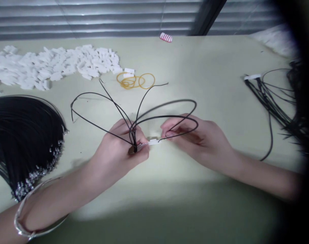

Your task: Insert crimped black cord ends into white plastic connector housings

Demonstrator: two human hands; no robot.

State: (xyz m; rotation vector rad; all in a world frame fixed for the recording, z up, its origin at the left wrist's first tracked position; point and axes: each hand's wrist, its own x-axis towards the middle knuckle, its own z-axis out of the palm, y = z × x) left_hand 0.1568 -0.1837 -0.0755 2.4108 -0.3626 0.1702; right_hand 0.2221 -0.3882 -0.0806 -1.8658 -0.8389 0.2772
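Near the middle of the view, my left hand (pixel 122 142) is closed on a white connector (pixel 153 141), whose right end sticks out past the fingertips. Several thin black wires (pixel 169 117) rise from that hand; some loop to the right, others bend up and left. My right hand (pixel 195 137) is closed in a pinch just right of the connector, on a black wire that curves back to the left. The wire end near the connector's right part is too small to make out clearly.
White connectors (pixel 57 64) lie heaped at the back left, with yellow rubber bands (pixel 134 81) beside them. A thick bundle of black wires (pixel 24 128) with metal tips is at left. Wired assemblies (pixel 273 105) lie at right. A striped object (pixel 166 37) sits at the back.
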